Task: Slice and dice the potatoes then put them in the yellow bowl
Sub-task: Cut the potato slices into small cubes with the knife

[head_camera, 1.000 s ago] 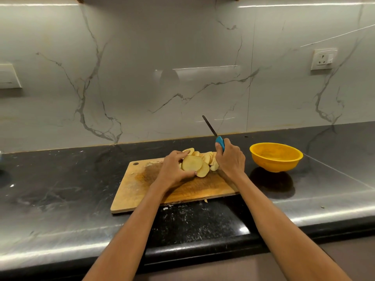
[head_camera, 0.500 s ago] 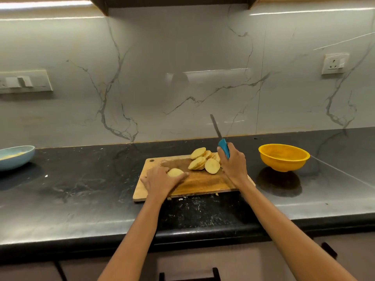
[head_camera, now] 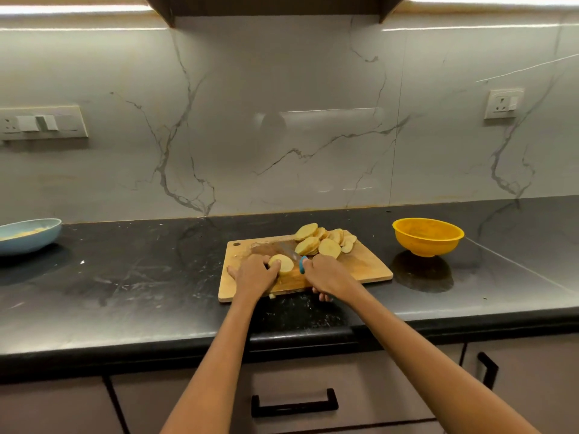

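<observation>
Head view: left hand (head_camera: 255, 275) pinching potato slice (head_camera: 283, 264), right hand (head_camera: 329, 275) gripping blue-handled knife (head_camera: 297, 259); no legible writing.

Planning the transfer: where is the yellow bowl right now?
The yellow bowl stands on the black counter, right of the cutting board, beyond the right hand.

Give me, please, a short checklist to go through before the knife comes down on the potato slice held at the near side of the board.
1. Left hand holds the potato slice steady on the cutting board: ok.
2. Right hand grips the knife by its blue handle: ok.
3. Left fingertips clear of the blade: cannot tell, the blade is blurred.
4. Board fully on the counter: ok.
5. Pile of slices apart from the cut: ok.
6. Yellow bowl in reach, empty: ok.
</observation>
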{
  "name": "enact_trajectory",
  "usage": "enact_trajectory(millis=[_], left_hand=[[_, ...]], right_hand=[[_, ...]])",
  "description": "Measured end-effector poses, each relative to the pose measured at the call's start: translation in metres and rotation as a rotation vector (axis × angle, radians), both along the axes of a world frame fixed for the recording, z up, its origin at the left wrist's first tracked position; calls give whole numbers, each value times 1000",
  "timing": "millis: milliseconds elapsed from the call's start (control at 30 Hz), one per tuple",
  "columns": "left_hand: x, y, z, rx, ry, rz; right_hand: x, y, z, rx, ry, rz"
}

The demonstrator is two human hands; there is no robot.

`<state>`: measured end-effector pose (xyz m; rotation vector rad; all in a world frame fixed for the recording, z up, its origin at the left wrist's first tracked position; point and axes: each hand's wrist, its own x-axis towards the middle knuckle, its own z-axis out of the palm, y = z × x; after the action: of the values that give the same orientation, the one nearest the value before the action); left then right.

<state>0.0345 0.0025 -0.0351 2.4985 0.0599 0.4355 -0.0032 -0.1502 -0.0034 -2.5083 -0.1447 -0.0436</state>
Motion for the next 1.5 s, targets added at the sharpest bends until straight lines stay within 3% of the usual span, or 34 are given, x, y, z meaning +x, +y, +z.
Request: enact_trajectory(millis=[267,533,800,967,1500], left_hand=[[-7,8,5,49,48,-122],[-9,8,-1,-70,-81,-58],[-5,10,7,-2,49,-154],[-2,11,5,-7,38,-139],[-6,11,0,-47,-15,-146]], right_hand=[[-12,8,6,-126,56,-43],[-10,16,8,-180,85,-5],[-13,18,20,-295,101,23],[-13,25,29,-387,147,49],[-71,-14,17,-496,-74,37]])
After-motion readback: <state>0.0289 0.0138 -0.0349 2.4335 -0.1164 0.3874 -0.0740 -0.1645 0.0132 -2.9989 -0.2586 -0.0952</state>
